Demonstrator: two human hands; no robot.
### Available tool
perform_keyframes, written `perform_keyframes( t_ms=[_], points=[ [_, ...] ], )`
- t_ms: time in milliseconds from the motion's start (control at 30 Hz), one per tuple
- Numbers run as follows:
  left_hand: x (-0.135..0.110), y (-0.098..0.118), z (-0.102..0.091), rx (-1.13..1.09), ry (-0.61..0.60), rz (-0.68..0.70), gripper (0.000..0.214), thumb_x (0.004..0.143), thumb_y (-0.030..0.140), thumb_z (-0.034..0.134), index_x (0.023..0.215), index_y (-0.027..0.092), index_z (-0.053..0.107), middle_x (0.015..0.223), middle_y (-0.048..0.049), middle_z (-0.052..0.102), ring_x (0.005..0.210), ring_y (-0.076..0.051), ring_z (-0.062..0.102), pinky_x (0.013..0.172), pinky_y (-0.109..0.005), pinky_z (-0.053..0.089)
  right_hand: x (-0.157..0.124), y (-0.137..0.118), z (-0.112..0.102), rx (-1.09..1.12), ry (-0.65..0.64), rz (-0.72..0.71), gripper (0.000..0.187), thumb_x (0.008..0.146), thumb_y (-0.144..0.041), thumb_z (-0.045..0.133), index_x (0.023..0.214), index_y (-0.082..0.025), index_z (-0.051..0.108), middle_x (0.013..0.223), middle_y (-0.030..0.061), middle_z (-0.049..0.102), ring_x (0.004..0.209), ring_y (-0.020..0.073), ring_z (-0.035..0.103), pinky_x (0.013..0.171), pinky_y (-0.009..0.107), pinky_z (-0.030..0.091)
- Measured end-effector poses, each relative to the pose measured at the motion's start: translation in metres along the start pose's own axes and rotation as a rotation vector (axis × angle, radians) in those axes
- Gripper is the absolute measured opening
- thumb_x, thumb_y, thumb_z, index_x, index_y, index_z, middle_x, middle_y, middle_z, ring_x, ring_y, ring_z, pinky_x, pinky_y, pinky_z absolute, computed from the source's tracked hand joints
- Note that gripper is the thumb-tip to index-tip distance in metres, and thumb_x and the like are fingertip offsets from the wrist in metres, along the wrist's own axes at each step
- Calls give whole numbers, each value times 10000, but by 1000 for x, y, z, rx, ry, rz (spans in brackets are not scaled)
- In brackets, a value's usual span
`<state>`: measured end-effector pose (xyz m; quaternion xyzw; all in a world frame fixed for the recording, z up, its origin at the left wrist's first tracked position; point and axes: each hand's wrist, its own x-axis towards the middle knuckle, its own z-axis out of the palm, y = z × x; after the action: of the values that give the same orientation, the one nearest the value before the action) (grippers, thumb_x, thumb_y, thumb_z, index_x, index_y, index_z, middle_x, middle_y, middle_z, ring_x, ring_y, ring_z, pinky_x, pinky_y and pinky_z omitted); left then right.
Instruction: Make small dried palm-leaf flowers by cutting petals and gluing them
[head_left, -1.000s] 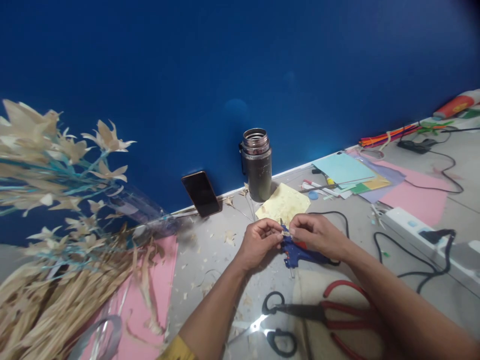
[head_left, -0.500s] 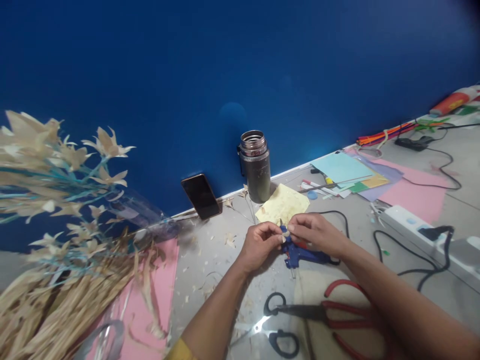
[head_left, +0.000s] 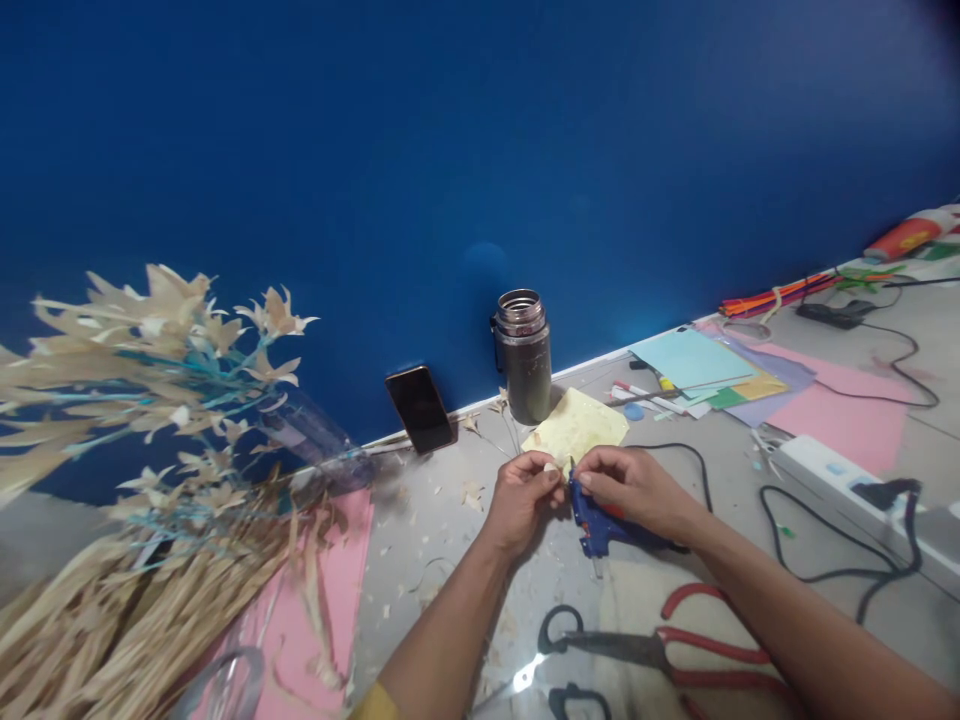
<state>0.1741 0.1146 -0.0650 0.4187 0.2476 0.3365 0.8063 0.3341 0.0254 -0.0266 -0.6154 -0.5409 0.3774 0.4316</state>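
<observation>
My left hand (head_left: 525, 497) is closed, pinching a small pale piece (head_left: 551, 468) that looks like a dried husk petal. My right hand (head_left: 637, 488) has its thumb and fingers pinched together beside the tip of a blue glue gun (head_left: 596, 532); what they hold, if anything, is too small to make out. The glue gun lies on the work surface below and between both hands, its handle partly under my right hand. Beyond the fingertips lies a crumpled yellow paper (head_left: 581, 420). Nearer to me are red-handled scissors (head_left: 705, 650) and black-handled scissors (head_left: 562, 632).
A steel flask (head_left: 525, 365) without a lid and a phone (head_left: 421, 408) stand against the blue wall. Dried husk flowers (head_left: 187, 350) and husk strips (head_left: 112, 620) fill the left. Coloured papers (head_left: 690, 360), a power strip (head_left: 832, 475) and black cables lie right.
The camera view has shifted, so everything sits lower and slightly right. My hands, which met over the glue gun's front end, are now a little apart, exposing more of its nozzle.
</observation>
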Motion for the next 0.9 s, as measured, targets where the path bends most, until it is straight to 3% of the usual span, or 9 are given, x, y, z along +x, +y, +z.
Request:
perform_keyframes(
  t_ms=[400, 900],
  points=[
    [-3, -4, 4, -29, -87, -46, 306, 671, 276, 848, 790, 146, 598, 594, 13, 617, 493, -93, 534, 527, -222, 377, -5, -9, 5, -35, 61, -111, 164, 877, -303, 557, 818, -194, 664, 729, 16, 739, 677, 170, 650, 682, 272, 485],
    [-2, -8, 4, 24, -46, -18, 331, 640, 320, 862, 775, 148, 614, 565, 17, 599, 488, -95, 508, 535, -232, 359, -4, -8, 4, -112, 42, -137, 177, 878, -280, 553, 785, -203, 681, 762, 16, 744, 721, 172, 658, 707, 265, 484]
  ],
)
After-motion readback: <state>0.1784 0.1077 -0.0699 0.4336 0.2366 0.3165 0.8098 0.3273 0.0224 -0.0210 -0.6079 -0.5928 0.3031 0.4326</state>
